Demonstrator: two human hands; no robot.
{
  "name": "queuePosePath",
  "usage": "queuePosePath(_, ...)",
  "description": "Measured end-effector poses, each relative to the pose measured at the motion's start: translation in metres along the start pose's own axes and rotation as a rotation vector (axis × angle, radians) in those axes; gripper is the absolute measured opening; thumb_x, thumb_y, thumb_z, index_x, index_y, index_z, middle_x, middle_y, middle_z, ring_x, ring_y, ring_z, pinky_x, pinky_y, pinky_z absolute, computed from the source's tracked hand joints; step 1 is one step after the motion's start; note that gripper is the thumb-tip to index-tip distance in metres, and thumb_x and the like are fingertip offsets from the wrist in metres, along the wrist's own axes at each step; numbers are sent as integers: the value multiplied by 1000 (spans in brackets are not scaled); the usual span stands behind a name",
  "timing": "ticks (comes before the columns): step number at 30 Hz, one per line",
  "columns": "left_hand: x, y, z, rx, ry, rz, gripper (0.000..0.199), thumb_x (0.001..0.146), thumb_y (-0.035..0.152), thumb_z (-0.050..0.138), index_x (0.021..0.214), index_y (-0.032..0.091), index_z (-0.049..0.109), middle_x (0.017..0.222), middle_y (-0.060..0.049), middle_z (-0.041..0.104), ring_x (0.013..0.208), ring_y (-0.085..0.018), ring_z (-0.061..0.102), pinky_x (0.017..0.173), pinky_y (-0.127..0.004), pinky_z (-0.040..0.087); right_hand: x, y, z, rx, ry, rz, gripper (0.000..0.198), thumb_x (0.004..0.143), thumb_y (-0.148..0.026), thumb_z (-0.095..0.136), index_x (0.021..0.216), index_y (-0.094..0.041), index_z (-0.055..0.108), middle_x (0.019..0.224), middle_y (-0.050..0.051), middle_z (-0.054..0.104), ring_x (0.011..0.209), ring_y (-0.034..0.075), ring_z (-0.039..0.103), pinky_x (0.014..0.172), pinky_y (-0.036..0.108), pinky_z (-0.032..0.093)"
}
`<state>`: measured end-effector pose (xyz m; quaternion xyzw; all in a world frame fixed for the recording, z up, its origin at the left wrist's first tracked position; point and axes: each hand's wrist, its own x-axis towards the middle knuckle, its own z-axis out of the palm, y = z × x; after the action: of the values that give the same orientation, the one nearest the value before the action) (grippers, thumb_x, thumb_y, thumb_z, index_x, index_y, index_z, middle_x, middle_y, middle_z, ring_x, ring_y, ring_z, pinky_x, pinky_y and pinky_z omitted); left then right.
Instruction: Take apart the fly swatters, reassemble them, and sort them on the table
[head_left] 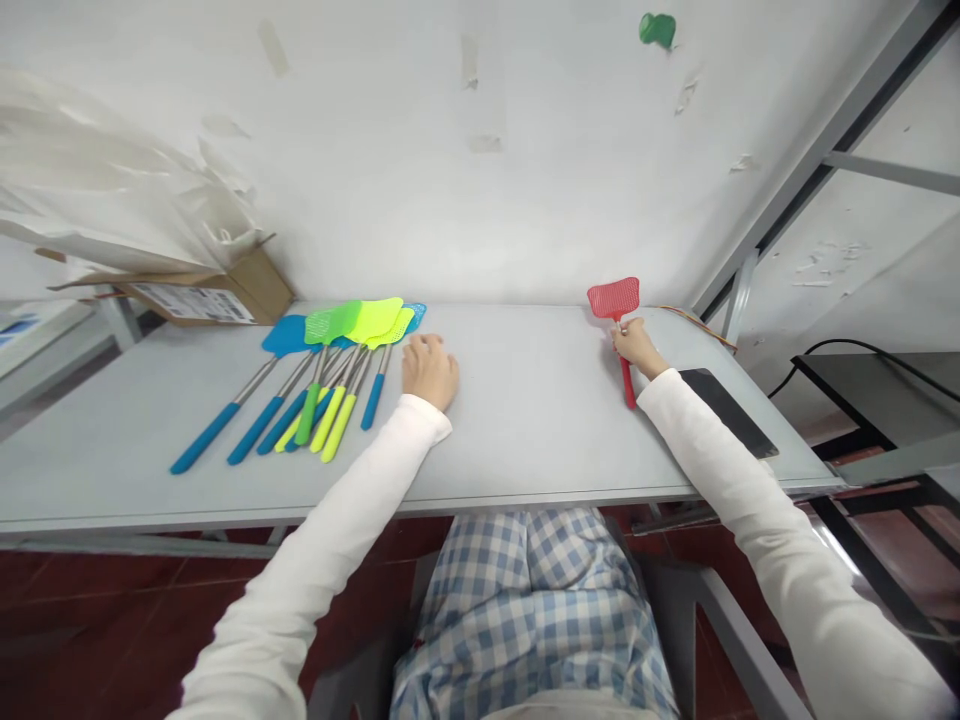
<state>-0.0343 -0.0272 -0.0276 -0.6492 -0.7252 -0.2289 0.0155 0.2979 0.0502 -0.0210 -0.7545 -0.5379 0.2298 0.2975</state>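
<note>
My right hand [637, 346] is closed around the metal shaft of a red fly swatter [615, 299], at the right of the table. Its red head points toward the wall and its red handle angles down toward me. My left hand [430, 372] rests palm down on the tabletop, fingers loosely apart and holding nothing. Just left of it lies a pile of fly swatters with blue, green and yellow heads; a green fly swatter [330, 322], a yellow fly swatter [376, 318] and a blue fly swatter [285, 336] show on top. Their handles fan toward me.
The grey table [525, 420] stands against a white wall. At the back left is an open cardboard box [259, 285] with plastic wrap above it. A flat black object [724, 410] lies partly under my right forearm. A metal frame [739, 300] rises at the right.
</note>
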Motion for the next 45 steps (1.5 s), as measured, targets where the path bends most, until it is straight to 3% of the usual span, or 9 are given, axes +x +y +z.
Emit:
queuePosePath(4, 8, -26, -15, 235, 29, -223, 38, 89, 11, 32, 118, -5, 52, 124, -32, 49, 119, -42, 46, 95, -51, 39, -5, 6, -3, -300, -19, -70, 34, 95, -21, 44, 124, -4, 43, 104, 21, 67, 89, 24, 65, 75, 31, 46)
queuePosePath(8, 11, -45, -26, 311, -25, -303, 40, 88, 8, 32, 119, -6, 53, 127, -31, 50, 118, -41, 48, 93, -48, 43, -12, 1, -6, -542, 25, -105, 35, 92, -22, 47, 122, -4, 49, 120, 26, 61, 113, 31, 60, 88, 36, 45)
queuePosePath(17, 7, -53, -32, 327, -66, -277, 47, 83, 23, 51, 124, 0, 47, 127, -30, 50, 115, -38, 53, 90, -45, 47, -13, 8, -11, -647, 46, -84, 39, 93, -26, 47, 126, -5, 48, 119, 25, 63, 112, 32, 61, 87, 38, 46)
queuePosePath(23, 5, -59, -25, 276, -82, -218, 42, 84, 26, 47, 117, 0, 52, 121, -33, 54, 112, -41, 56, 86, -49, 48, -4, 12, -20, -612, -19, -111, 29, 89, -29, 57, 113, -14, 56, 110, 18, 67, 105, 30, 63, 81, 36, 47)
queuePosePath(32, -7, -30, -36, 116, -164, -89, 21, 85, 25, 47, 103, 15, 56, 101, -17, 66, 95, -30, 63, 77, -38, 49, -22, 2, -21, -574, 53, -212, 31, 90, -25, 54, 116, -9, 57, 120, 23, 59, 112, 31, 57, 89, 39, 45)
queuePosePath(34, -11, -16, -37, 13, -116, 6, 20, 87, 23, 47, 104, 16, 53, 101, -13, 66, 93, -26, 63, 76, -33, 48, -38, -10, -16, -488, -9, -308, 26, 91, -22, 51, 110, -10, 61, 115, 21, 61, 108, 29, 59, 92, 39, 45)
queuePosePath(36, -12, -1, -38, -89, -69, 118, 20, 88, 23, 47, 107, 17, 51, 103, -10, 64, 93, -22, 63, 76, -30, 47, -58, -25, -5, -298, -215, -445, 20, 90, -25, 54, 102, -13, 66, 107, 16, 66, 100, 25, 62, 93, 38, 46)
queuePosePath(40, -9, 28, -35, -161, -32, 307, 23, 91, 26, 47, 112, 20, 51, 110, -7, 61, 99, -20, 62, 75, -27, 46, -93, -57, 31, 406, -538, -549, 40, 83, -45, 64, 116, -22, 61, 129, 10, 60, 101, 20, 64, 83, 34, 53)
queuePosePath(45, -7, 57, -23, -31, -89, 372, 33, 99, 39, 37, 124, 22, 51, 117, -9, 59, 99, -22, 64, 72, -28, 46, -99, -83, 63, 1035, -442, -386, 42, 85, -62, 54, 100, -23, 62, 112, 7, 69, 101, 18, 67, 86, 32, 53)
